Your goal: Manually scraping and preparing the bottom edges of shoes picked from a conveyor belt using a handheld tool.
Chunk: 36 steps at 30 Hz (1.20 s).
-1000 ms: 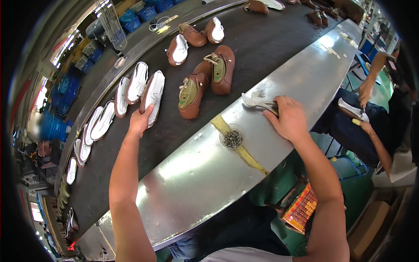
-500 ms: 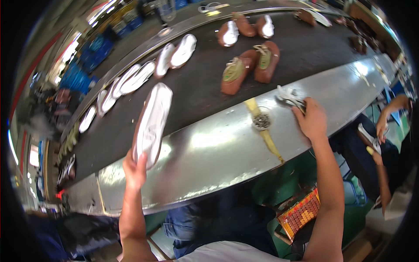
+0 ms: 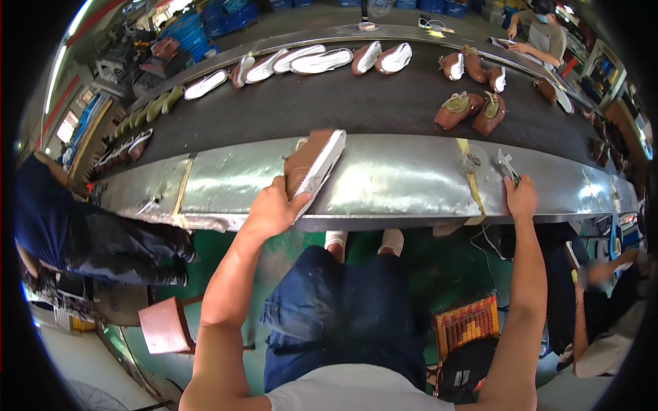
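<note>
My left hand [image 3: 274, 209] grips a brown shoe [image 3: 310, 161] with a white sole, held tilted just above the metal ledge's front edge; fingers and thumb wrap its lower end. The sole edge faces right. Over to the right, my right hand [image 3: 522, 198] is closed on silver pliers [image 3: 506, 163], whose head points away from me over the ledge [image 3: 384, 178]. The grip end is hidden in my fingers. Left of the pliers sits a small round dish [image 3: 471, 163] of tiny metal bits, beside a yellow tape strip [image 3: 474, 192].
Beyond the ledge runs a dark belt [image 3: 329, 103] bearing a row of white-soled shoes [image 3: 322, 60], green shoes [image 3: 154, 109] and brown shoes [image 3: 459, 109]. People work at the far right [image 3: 541, 38], near right and left [image 3: 48, 212]. A stool [image 3: 166, 327] stands behind my left arm.
My left hand has turned the shoe from sole-up to side-on and brought it nearer the ledge's front. My view has swung left; the right hand still holds the pliers.
</note>
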Tool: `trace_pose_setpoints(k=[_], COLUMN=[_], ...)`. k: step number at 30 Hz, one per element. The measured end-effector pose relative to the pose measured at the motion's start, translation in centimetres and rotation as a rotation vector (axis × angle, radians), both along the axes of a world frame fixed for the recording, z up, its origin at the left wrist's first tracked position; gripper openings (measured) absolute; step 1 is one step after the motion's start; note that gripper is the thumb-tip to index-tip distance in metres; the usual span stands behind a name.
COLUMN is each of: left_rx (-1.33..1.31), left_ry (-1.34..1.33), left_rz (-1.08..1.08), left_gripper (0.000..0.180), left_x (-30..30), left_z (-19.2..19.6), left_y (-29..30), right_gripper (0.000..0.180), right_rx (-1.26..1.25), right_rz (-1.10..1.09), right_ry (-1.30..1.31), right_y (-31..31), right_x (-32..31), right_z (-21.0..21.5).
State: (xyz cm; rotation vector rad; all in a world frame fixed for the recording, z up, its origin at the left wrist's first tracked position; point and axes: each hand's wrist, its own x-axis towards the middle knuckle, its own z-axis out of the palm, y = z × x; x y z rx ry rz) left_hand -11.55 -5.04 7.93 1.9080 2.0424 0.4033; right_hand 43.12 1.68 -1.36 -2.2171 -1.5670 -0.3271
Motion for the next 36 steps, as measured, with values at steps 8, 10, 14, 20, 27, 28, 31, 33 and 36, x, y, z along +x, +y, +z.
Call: trace_pose_setpoints(k=[8,10,14,20,27,28,31,33,36], left_rx=[-0.139,-0.332,-0.421,-0.567,-0.376,-0.383,-0.377,-0.378,-0.429], left_ry=[-0.618,-0.441,0.012,-0.161,-1.47,-1.514,-1.41,-1.397,-1.425], left_rz=[-0.419,-0.524,-0.725,-0.573,-0.114,-0.123,-0.192,-0.195,-0.232], left_gripper=[0.102,0.097,0.085,0.074,0.065,0.068,0.063,0.06,0.058], left_x=[-0.7,1.1,5.7,15.4,8.4,7.3,5.4,5.2,5.1], left_z=[-8.4,-9.8,-14.5,-16.1,-17.6,-16.1,-16.4,-16.7,-16.4], left_y=[-18.0,-19.7,-20.2,-12.1,-10.9,-11.2,-11.9,-12.4,-12.8], right_gripper=[0.033,0.033,0.035,0.028,0.028,0.029,0.03,0.03,0.03], right_rx=[0.209,-0.001,-0.303,-0.508,-0.661,-0.763,-0.758,-0.869,-0.921], right_rz=[0.324,0.284,0.185,0.253,0.466,0.476,0.702,0.759,0.728], right_ry=[0.475,0.659,1.357,1.676,1.401,1.166,1.1,1.132,1.298], right_y=[-13.7,-16.2,-19.0,-20.8,-25.2,-25.6,-26.7,-26.7,-26.3], right_x=[-7.7,-10.6,-13.9,-17.7,-20.5,-21.3,-22.7,-23.8,-25.0], right_z=[-3.0,-4.6,-8.8,-5.1,-0.6,0.3,-1.4,-0.7,-2.3])
